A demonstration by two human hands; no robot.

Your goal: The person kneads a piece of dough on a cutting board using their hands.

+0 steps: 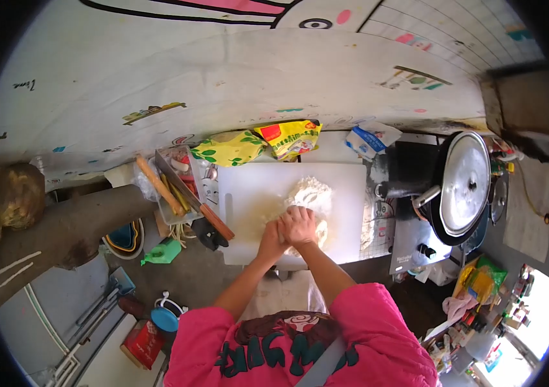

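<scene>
A rough white heap of flour or floury dough [312,195] lies on the white cutting board [255,193]. My hands meet at its near left side, over the board. My right hand [299,226] is closed, fingers curled toward the left hand. Just left of it, my left hand [273,237] is closed as well, pressed against the right. Whatever lies between or under the fingers is hidden. A smaller pale lump [321,233] shows beside my right hand, and light flour dust is spread around the heap.
Left of the board stands a clear bin [187,169] with a wooden-handled knife [213,219] across it. Yellow packets [290,138] lean at the back. At right, a lidded wok [465,184] sits by the cooktop [416,242]. A thick pipe [81,226] crosses at left.
</scene>
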